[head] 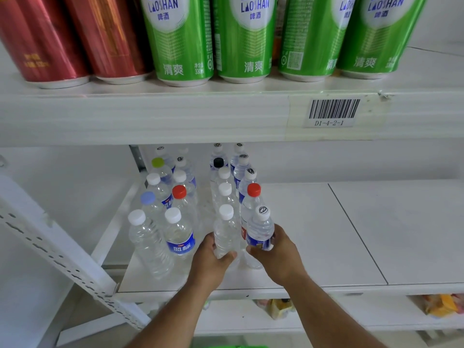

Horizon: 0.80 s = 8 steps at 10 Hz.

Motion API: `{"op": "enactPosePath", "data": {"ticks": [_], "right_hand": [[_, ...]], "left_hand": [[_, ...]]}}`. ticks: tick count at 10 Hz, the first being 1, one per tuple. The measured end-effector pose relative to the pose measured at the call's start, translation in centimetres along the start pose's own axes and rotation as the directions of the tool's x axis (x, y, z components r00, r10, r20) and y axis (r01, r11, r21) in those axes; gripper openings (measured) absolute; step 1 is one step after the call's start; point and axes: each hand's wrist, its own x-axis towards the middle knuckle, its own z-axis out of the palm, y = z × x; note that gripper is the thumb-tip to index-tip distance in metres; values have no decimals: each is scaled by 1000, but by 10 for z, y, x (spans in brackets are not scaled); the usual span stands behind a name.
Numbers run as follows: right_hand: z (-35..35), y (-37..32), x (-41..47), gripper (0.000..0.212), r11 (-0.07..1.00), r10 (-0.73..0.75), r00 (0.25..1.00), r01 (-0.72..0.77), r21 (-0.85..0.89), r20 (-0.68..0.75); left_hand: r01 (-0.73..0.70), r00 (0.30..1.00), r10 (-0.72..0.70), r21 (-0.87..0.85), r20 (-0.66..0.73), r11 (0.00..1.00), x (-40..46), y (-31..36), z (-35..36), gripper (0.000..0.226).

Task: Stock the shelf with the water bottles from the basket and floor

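Observation:
Several clear water bottles stand in rows on the white middle shelf (pixel 313 234), with white, red, blue, green and black caps. My left hand (pixel 213 259) grips a plain clear bottle with a white cap (pixel 226 229) at the front of one row. Just to its right, my right hand (pixel 278 254) holds a blue-labelled bottle with a marked white cap (pixel 259 228), upright at the front of the neighbouring row. Both bottles are low over the shelf; whether they touch it is hidden by my hands. The basket and floor bottles are out of sight.
An upper shelf (pixel 175 116) carries red cans (pixel 75 38) and green cans (pixel 246 38) close overhead, with a barcode label (pixel 334 111). A perforated white upright (pixel 62 257) slants at the left. Coloured packets (pixel 442 305) lie on the shelf below. A green edge (pixel 238 346) shows at the bottom.

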Motion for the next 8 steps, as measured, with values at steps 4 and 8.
{"op": "enactPosePath", "data": {"ticks": [4, 8], "right_hand": [[4, 5, 2, 47, 997, 78, 997, -78, -27, 5], [10, 5, -37, 53, 987, 118, 992, -121, -106, -40]], "left_hand": [[30, 999, -31, 25, 37, 999, 1, 1, -1, 61], [23, 997, -29, 81, 66, 996, -42, 3, -16, 77]]}}
